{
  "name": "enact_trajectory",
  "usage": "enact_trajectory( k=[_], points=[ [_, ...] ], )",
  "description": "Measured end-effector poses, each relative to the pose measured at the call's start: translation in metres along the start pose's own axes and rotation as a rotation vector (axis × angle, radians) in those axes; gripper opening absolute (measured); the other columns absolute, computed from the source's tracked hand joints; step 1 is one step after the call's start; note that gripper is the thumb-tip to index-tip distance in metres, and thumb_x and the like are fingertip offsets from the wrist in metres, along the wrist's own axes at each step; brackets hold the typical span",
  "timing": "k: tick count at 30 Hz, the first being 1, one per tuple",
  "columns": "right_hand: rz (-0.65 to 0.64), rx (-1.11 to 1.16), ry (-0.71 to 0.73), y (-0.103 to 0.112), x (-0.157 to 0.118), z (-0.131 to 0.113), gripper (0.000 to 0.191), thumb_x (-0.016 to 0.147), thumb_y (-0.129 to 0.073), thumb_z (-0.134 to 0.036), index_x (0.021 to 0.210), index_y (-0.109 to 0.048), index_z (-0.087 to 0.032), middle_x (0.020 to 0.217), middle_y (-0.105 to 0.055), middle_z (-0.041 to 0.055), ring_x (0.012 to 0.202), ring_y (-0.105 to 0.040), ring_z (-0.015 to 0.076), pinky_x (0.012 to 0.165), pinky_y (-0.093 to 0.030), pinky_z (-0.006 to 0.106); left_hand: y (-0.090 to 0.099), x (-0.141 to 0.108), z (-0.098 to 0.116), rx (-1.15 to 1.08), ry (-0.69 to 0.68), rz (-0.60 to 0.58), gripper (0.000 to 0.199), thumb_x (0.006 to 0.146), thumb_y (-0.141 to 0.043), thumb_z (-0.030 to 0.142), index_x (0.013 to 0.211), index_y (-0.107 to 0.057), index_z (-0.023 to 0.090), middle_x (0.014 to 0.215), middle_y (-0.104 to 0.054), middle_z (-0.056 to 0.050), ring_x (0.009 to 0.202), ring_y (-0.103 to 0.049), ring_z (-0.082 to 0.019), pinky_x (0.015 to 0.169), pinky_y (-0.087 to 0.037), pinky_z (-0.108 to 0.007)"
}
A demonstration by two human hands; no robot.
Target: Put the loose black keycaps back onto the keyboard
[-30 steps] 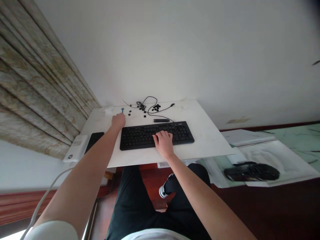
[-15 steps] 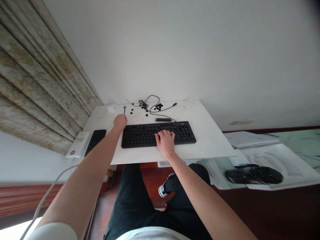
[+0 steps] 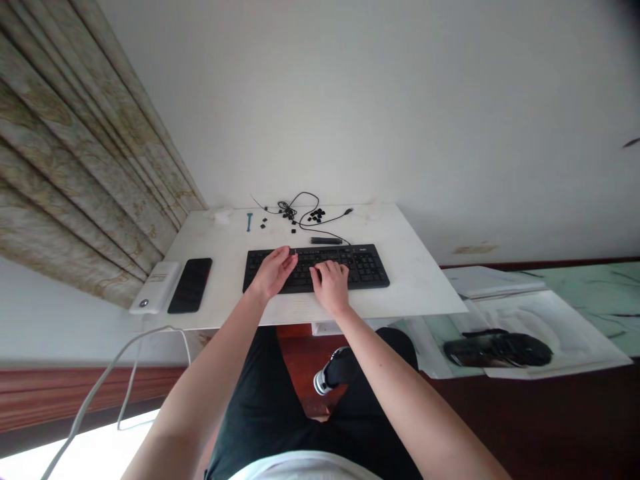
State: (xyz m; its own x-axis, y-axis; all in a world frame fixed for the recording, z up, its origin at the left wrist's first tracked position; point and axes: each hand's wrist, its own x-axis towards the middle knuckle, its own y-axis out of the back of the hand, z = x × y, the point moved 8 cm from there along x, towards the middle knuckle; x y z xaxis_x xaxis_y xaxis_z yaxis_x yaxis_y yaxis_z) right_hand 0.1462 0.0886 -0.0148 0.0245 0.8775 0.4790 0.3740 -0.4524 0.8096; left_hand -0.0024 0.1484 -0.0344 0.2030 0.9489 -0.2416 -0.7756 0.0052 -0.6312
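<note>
A black keyboard lies on the white table. Over its left half is my left hand, palm turned partly up, its thumb and fingertips closed on a small black keycap. My right hand rests on the middle of the keyboard, fingers curled down onto the keys; whether it holds anything is hidden. A blue tool lies behind the keyboard's left end. Loose black keycaps are scattered behind the keyboard, beside its coiled cable. A dark strip lies just behind the keyboard.
At the table's left are a black phone and a white box. A pale cable hangs below them. To the right, a dark glossy object lies on white packaging. A patterned curtain hangs at left.
My left hand has moved right and nearer, from beside the blue tool to above the keyboard. The blue tool and phone are now fully uncovered. My right hand has stayed in place.
</note>
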Motion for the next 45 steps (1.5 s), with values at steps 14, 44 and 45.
enact_trajectory(
  k=[14, 44, 45],
  points=[
    [-0.104, 0.539, -0.007, 0.013, -0.006, -0.062, 0.03, 0.095, -0.054, -0.029, 0.122, -0.065, -0.025, 0.112, -0.064, 0.0097, 0.101, -0.06, 0.0222, 0.084, -0.05, 0.034, 0.016, -0.042, -0.019, 0.121, -0.003, -0.095, 0.017, 0.082, -0.075, 0.03, 0.09, -0.069, 0.017, 0.09, -0.069, -0.003, 0.084, -0.065, -0.012, 0.086, -0.054, -0.026],
    [0.132, 1.119, -0.815, 0.019, -0.05, 0.107, 0.046, 0.058, -0.085, -0.047, 0.089, -0.074, -0.014, 0.074, -0.071, 0.0052, 0.061, -0.063, 0.0143, 0.059, -0.052, 0.029, 0.023, -0.064, 0.023, 1.661, -0.946, 0.053, 0.017, 0.096, -0.052, 0.027, 0.104, -0.065, 0.019, 0.105, -0.066, -0.009, 0.103, -0.062, -0.025, 0.093, -0.047, -0.042],
    [0.129, 1.12, -0.818, 0.019, -0.05, 0.107, 0.046, 0.058, -0.085, -0.047, 0.089, -0.074, -0.014, 0.074, -0.071, 0.0054, 0.062, -0.064, 0.0147, 0.058, -0.052, 0.029, 0.023, -0.064, 0.023, 1.657, -0.946, 0.06, 0.017, 0.095, -0.052, 0.026, 0.104, -0.065, 0.019, 0.105, -0.066, -0.009, 0.103, -0.062, -0.024, 0.093, -0.047, -0.042]
  ],
)
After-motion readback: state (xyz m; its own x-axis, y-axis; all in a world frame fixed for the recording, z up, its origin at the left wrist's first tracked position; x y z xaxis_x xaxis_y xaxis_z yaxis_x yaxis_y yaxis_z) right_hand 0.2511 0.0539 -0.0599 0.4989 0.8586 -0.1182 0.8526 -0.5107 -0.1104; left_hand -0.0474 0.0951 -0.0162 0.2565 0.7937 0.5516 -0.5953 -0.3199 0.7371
